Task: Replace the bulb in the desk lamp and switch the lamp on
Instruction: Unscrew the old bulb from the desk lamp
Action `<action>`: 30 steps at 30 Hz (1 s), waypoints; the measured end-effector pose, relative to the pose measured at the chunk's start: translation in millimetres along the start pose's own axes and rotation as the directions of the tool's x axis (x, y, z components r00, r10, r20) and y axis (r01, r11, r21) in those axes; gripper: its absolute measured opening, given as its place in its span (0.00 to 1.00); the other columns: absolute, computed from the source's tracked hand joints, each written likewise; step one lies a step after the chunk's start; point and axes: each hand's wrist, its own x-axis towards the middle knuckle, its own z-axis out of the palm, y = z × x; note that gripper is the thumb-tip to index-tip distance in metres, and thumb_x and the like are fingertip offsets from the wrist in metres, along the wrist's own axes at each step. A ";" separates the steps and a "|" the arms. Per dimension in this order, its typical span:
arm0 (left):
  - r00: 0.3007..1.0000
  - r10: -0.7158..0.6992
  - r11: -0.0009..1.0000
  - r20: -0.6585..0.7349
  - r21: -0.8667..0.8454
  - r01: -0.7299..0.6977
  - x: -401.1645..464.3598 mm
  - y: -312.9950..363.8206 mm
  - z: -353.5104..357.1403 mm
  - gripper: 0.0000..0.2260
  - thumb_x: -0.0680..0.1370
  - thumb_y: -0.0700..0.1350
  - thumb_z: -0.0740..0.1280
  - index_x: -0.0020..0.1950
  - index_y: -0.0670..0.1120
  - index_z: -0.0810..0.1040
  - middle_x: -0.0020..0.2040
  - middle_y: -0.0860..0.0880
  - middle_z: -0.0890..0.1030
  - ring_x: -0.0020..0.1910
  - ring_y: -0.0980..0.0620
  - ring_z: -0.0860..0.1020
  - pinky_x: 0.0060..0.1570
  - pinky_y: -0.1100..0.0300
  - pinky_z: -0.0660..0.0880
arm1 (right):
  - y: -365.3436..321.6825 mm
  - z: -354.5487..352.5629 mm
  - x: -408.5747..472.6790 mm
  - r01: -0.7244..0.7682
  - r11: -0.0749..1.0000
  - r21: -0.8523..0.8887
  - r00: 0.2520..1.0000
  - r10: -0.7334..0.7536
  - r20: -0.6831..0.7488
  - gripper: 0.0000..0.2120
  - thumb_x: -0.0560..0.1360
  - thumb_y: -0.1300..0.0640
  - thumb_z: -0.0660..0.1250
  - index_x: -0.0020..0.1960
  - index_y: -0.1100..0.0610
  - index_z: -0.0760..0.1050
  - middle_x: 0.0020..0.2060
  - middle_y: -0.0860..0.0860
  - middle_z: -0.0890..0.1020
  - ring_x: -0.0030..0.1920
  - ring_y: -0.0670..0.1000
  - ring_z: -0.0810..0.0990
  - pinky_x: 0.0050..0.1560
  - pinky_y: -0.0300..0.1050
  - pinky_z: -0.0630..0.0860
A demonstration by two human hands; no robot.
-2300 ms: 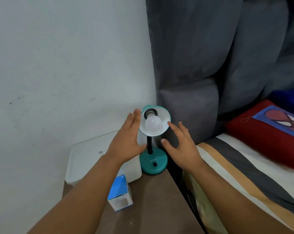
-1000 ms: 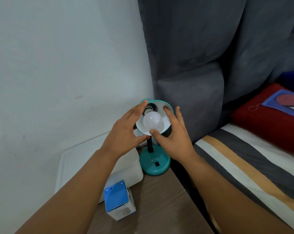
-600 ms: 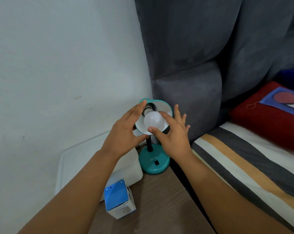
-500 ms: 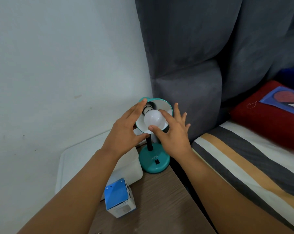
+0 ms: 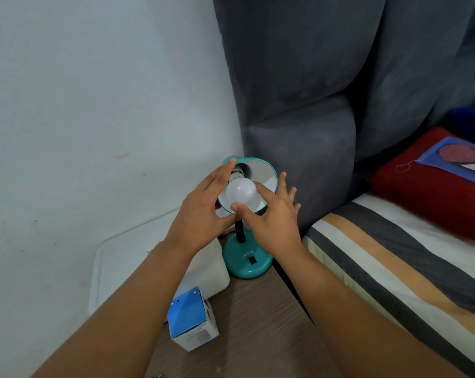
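Since 2.3 s ago both hands have closed in from beside the lamp onto its head; over the last half second they have barely shifted.

Left to right:
- White plastic container (image 5: 127, 257) against the wall, at the table's far left.
- Blue-topped bulb box (image 5: 191, 326) on the wooden table (image 5: 258, 323), in front of the container, untouched.
- Left hand (image 5: 203, 214): fingers extended along the left rim of the teal shade (image 5: 266, 173), thumb under the lower edge. It steadies the shade; whether it is a firm grasp, cannot tell.
- White bulb (image 5: 240, 192): seated in the socket inside the shade, unlit.
- Right hand (image 5: 271, 222): thumb tip and forefinger pinched on the bulb's lower right side, remaining fingers spread wide and clear of it.
- Lamp base (image 5: 247, 259): teal, marked ATN, black switch on its front, standing at the table's right rear corner, touching or just beside the container.
- Grey upholstered headboard (image 5: 312, 105) behind the lamp.
- Striped bedsheet (image 5: 394, 255) and red pillow (image 5: 435, 192) at right.
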 end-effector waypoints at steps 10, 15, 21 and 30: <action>1.000 0.010 1.000 0.004 -0.003 -0.010 -1.6 -0.8 -0.9 0.44 0.73 0.54 0.75 0.80 0.60 0.51 0.77 0.55 0.65 0.72 0.53 0.69 0.66 0.51 0.74 | -1.3 -4.9 -4.1 0.034 0.966 0.255 0.999 -0.033 -0.006 0.33 0.70 0.50 0.78 0.71 0.44 0.68 0.81 0.51 0.54 0.78 0.51 0.59 0.66 0.38 0.63; 1.000 0.004 1.000 0.000 -0.031 -0.004 -2.5 2.0 -1.2 0.43 0.73 0.55 0.75 0.80 0.60 0.52 0.78 0.56 0.64 0.73 0.55 0.67 0.65 0.51 0.75 | -2.7 -1.9 -1.1 -0.059 0.978 0.201 0.994 0.077 -0.080 0.37 0.64 0.36 0.78 0.69 0.48 0.72 0.82 0.52 0.53 0.80 0.56 0.54 0.73 0.54 0.64; 1.000 -0.004 1.000 0.006 -0.027 0.004 -2.9 0.3 -0.1 0.45 0.72 0.53 0.77 0.81 0.59 0.52 0.78 0.55 0.64 0.73 0.54 0.67 0.66 0.53 0.75 | 1.6 0.0 -0.1 0.045 0.977 0.207 0.998 -0.033 -0.060 0.31 0.71 0.50 0.78 0.70 0.43 0.70 0.81 0.53 0.55 0.81 0.58 0.49 0.75 0.62 0.63; 1.000 -0.004 1.000 -0.004 -0.026 0.004 -3.8 0.9 0.8 0.44 0.73 0.54 0.76 0.81 0.60 0.52 0.78 0.56 0.64 0.72 0.55 0.68 0.64 0.58 0.75 | 2.1 8.0 -5.4 -0.022 0.946 0.322 0.990 0.065 -0.123 0.36 0.64 0.37 0.77 0.67 0.45 0.68 0.70 0.49 0.72 0.71 0.53 0.70 0.65 0.56 0.75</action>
